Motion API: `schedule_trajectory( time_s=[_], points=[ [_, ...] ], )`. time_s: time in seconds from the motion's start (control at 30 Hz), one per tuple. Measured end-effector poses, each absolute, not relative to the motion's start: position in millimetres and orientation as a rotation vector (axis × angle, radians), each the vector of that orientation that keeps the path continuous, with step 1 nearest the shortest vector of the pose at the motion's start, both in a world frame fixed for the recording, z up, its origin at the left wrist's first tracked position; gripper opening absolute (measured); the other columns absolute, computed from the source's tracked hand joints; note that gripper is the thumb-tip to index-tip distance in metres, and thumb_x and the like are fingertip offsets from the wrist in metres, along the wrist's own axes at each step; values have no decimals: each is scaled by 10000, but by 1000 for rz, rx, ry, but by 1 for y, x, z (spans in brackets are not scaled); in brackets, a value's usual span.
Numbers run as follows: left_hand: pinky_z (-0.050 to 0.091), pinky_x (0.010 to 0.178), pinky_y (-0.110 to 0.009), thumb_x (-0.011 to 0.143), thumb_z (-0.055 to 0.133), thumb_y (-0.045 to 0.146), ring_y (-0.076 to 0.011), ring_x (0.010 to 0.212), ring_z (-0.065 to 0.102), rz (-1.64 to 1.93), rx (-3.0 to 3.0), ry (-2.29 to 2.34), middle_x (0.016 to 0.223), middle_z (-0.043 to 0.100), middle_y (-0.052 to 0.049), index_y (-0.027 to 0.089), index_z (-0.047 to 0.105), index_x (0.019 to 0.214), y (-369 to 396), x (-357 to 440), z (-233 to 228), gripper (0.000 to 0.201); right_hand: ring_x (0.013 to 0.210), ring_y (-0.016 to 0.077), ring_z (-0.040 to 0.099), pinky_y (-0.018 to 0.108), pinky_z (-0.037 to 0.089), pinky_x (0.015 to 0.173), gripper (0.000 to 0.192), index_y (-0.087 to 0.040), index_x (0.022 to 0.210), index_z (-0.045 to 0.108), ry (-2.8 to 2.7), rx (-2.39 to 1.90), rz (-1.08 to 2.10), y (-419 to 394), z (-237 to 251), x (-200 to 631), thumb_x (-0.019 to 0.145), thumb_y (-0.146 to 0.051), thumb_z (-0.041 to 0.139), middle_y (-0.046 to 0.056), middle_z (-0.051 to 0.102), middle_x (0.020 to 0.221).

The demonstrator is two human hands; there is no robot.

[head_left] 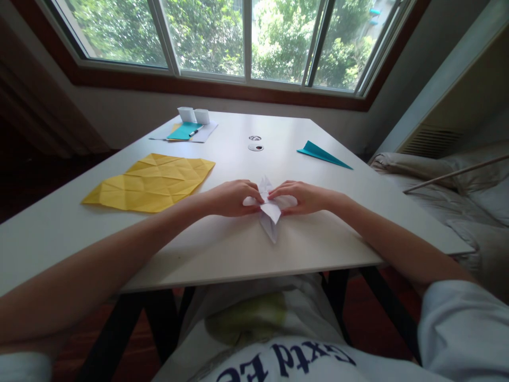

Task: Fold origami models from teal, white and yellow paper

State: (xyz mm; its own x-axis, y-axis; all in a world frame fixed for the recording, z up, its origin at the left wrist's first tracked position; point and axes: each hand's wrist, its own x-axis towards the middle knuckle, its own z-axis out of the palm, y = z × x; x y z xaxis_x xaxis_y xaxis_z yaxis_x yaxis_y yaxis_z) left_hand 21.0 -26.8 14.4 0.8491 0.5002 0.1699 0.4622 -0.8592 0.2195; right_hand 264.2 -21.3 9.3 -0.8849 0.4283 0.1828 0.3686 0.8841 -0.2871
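Observation:
A folded white paper figure (271,211), looking like an origami crane with side wings and pointed ends, is held just above the near part of the white table (222,249). My left hand (234,198) pinches its left wing side, thumb and fingers closed on the paper. From the other side my right hand (304,197) grips the right wing, its fingertips close to the centre fold. One point of the paper aims toward me, another away toward the window. The fingers cover parts of both wings.
A creased yellow sheet (159,180) lies at the left. Farther back sit two small white paper boxes (186,114), a teal sheet (183,131) and a pen (194,131). A teal paper plane (323,154) rests at the right, and round stickers or holes (255,147) mark the table's middle.

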Motion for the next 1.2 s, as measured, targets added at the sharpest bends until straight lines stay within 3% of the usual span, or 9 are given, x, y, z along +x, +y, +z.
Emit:
schedule_trajectory(
  time_s=[0.23,0.33,0.43,0.53,0.77,0.93,1.2],
  points=[
    [433,649,-244,850,465,271,-148,685,592,487,2798,898,751,657,-46,160,665,799,-24,27,6,234,860,172,597,292,439,774,299,-185,1015,624,-2695,-760,449,-20,6,260,896,-378,429,67,678,937],
    [435,628,-243,811,528,302,-152,697,606,584,2669,1030,815,674,-23,175,591,960,-22,28,0,205,837,170,611,279,440,722,376,-195,1188,507,-2518,-900,485,-18,-1,258,868,-391,480,64,675,978],
    [446,616,-248,787,572,331,-152,682,612,617,2522,1088,854,676,0,201,400,1214,-19,29,-6,478,764,164,620,281,445,694,492,-201,1271,409,-2407,-995,504,-17,-7,255,832,-387,533,51,685,934],
    [468,675,-278,779,585,306,-156,700,610,614,2501,1097,876,663,-3,206,316,1281,-20,30,-8,578,718,160,614,294,455,691,586,-201,1315,349,-2358,-1043,483,-17,-11,253,795,-344,578,42,681,907],
    [418,932,-379,827,536,275,-230,1105,496,696,2801,963,1231,477,-113,197,634,996,-22,31,-10,211,922,207,602,362,466,823,719,-204,1383,265,-2357,-1045,415,-14,-17,253,773,-372,606,79,628,1048],
    [441,888,-346,876,458,260,-207,1007,543,561,2870,923,1042,636,-74,191,675,971,-22,32,-11,246,1127,241,504,422,388,962,360,-196,1158,571,-2521,-1035,212,-11,-20,254,860,-380,487,111,545,1228],
    [454,818,-295,874,470,315,-188,901,584,603,2864,975,901,672,-77,173,691,890,-25,38,-9,264,1133,256,494,411,387,951,437,-156,1151,594,-2599,-1105,85,-16,-16,248,887,-460,424,114,602,1186]
  ],
)
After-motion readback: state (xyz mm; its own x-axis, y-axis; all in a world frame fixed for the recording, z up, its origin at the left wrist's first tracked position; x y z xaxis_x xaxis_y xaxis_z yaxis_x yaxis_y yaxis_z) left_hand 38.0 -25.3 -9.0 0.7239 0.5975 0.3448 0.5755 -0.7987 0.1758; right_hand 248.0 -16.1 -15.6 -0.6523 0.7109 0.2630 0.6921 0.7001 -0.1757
